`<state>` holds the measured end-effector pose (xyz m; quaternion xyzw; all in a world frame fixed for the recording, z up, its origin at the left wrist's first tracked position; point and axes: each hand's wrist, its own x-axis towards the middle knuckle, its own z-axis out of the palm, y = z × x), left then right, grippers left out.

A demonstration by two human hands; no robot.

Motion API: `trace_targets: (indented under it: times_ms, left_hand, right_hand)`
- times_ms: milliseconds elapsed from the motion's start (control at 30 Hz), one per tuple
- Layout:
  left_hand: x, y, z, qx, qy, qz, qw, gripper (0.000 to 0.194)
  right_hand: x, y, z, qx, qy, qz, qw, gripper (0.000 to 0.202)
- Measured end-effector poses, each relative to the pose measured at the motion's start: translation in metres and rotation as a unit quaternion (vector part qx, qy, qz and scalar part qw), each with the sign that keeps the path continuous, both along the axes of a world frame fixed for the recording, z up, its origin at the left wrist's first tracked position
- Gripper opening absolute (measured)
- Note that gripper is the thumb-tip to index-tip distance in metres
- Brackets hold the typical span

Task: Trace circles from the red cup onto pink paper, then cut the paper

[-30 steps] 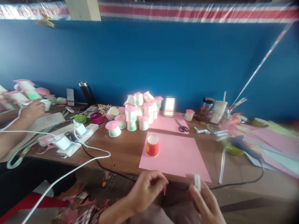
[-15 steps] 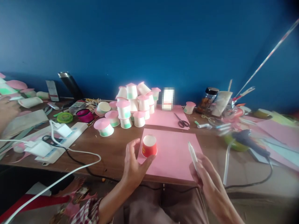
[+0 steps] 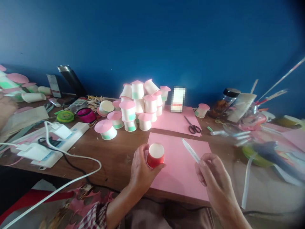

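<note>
A red paper cup (image 3: pixel 155 156) with a white inside stands near the left edge of a pink paper sheet (image 3: pixel 181 171). Curled around the cup's left and near sides is my left hand (image 3: pixel 144 168), its fingers and thumb against it. My right hand (image 3: pixel 212 175) pinches a slim white pen-like stick (image 3: pixel 191 150) above the right part of the sheet, its tip pointing up and to the left. A stack of white cups with pink discs (image 3: pixel 139 105) rises behind the cup.
Scissors (image 3: pixel 192 125) lie on another pink sheet (image 3: pixel 173 122) behind. A power strip (image 3: pixel 64 143) with white cables is at left; a blurred glue gun (image 3: pixel 269 156) and a jar (image 3: pixel 225 101) are at right. Another person's hand (image 3: pixel 7 109) shows at the far left.
My left hand has closed in around the red cup. The white stick in my right hand has tilted further left. The view has shifted slightly.
</note>
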<state>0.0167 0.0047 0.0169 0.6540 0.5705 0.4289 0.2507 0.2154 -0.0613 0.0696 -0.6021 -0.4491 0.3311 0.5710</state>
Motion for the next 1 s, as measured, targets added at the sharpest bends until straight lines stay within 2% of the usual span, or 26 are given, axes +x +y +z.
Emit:
trace_targets:
  times_ms: [100,300,400,433,567,700,833,1000]
  left_hand:
    - [0.000,-0.001,0.001,0.020,0.025,0.005,0.999,0.063]
    - [-0.001,-0.004,0.002,0.038,0.052,-0.006,0.998,0.056]
    - [0.000,-0.003,0.001,0.060,0.054,-0.003,0.997,0.054]
    - [0.000,-0.003,0.001,0.064,0.055,0.002,0.996,0.054]
    - [-0.001,-0.003,0.000,0.072,0.070,0.006,0.995,0.057]
    - [-0.001,-0.005,-0.004,0.087,0.087,0.011,0.992,0.058]
    - [0.003,-0.005,-0.009,0.097,0.075,0.035,0.992,0.052]
    - [0.008,-0.004,-0.011,0.120,0.078,0.053,0.988,0.042]
  right_hand:
    - [-0.003,0.011,0.002,-0.003,0.003,0.015,1.000,0.019]
    - [-0.014,0.042,0.011,0.023,0.026,0.025,0.999,0.015]
    - [-0.025,0.068,0.014,0.040,0.039,0.039,0.998,0.027]
    - [-0.028,0.077,0.013,0.037,0.048,0.053,0.997,0.030]
    - [-0.041,0.103,0.002,0.009,0.070,0.093,0.993,0.018]
    - [-0.051,0.107,-0.014,0.020,0.046,0.084,0.995,0.018]
    - [-0.063,0.101,-0.023,0.058,-0.035,0.019,0.998,0.019]
    - [-0.075,0.093,-0.026,0.010,-0.046,-0.044,0.998,0.020]
